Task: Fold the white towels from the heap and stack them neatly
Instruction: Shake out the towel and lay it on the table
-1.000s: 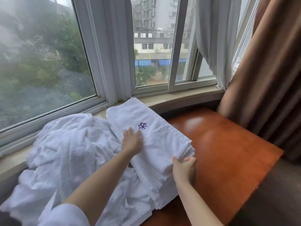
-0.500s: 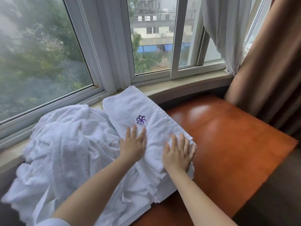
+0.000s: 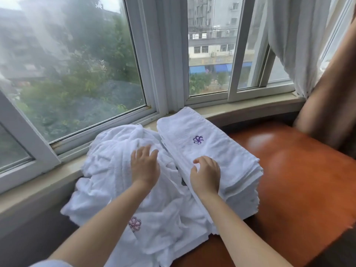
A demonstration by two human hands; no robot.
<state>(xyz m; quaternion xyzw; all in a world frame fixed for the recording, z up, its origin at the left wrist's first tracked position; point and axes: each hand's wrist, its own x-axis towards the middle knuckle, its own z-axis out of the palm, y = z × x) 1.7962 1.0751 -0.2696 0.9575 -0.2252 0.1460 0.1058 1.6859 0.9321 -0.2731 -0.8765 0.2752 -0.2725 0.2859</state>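
Head view: I'm looking down at a glossy reddish-brown table [image 3: 300, 180] tucked into a bay window.
Room: white window frames [image 3: 165, 74] at the back, stone sill [image 3: 250, 108] under them, sheer curtain [image 3: 285, 45] and brown drape [image 3: 331, 83] on the right.
Stack: folded white towels [image 3: 217, 157] with a purple logo, far end resting on the sill.
Heap: rumpled white towels [image 3: 115, 180] just left, touching the stack.
Left hand [image 3: 144, 166]: fingers spread, flat over the heap.
Right hand [image 3: 206, 176]: loosely curled, resting on the stack, gripping nothing I can see.
Open room: bare tabletop right of the stack, up to the drape.

Heap [image 3: 119, 170] partly under forearms; stack's [image 3: 221, 157] lower towels hidden
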